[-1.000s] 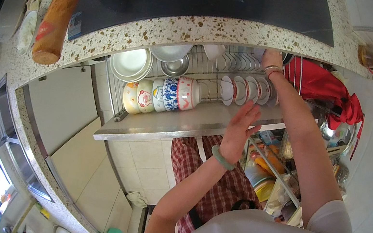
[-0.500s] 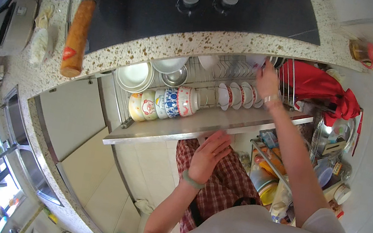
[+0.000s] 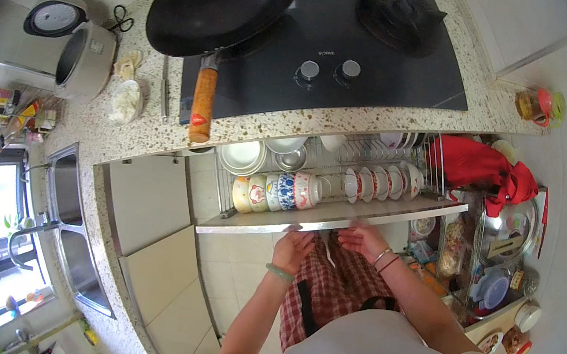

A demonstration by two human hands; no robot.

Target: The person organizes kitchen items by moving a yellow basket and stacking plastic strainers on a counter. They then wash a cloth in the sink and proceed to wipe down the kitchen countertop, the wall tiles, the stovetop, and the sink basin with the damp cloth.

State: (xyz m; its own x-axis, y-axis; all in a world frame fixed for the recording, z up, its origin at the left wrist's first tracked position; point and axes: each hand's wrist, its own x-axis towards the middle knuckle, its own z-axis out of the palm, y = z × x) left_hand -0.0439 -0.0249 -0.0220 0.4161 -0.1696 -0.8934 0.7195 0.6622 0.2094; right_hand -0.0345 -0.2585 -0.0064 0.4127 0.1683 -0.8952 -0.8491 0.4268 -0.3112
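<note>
A pulled-out dish drawer (image 3: 335,222) with a metal front edge stands below the counter. My left hand (image 3: 294,249) is at that front edge, fingers stretched and holding nothing. Close by on the right, my right hand (image 3: 364,242) is open, its fingertips at the same edge; firm contact is hard to make out. In the drawer's wire rack stand patterned bowls (image 3: 274,192), white bowls (image 3: 242,156), a steel bowl (image 3: 291,158) and several red-patterned small dishes (image 3: 375,184). Plates (image 3: 397,139) stand upright at the back right.
Above the drawer, a black wok (image 3: 222,4) with a wooden handle (image 3: 203,105) sits on the stove (image 3: 310,103), its handle overhanging the counter edge. A rice cooker (image 3: 87,61) stands open at left. Beside the drawer are a red cloth (image 3: 477,171) and a pull-out rack (image 3: 496,285) holding jars.
My right hand has left the plates at the drawer's back right and come to the front edge near my left hand. The view has shifted, showing more of the stove and wok.
</note>
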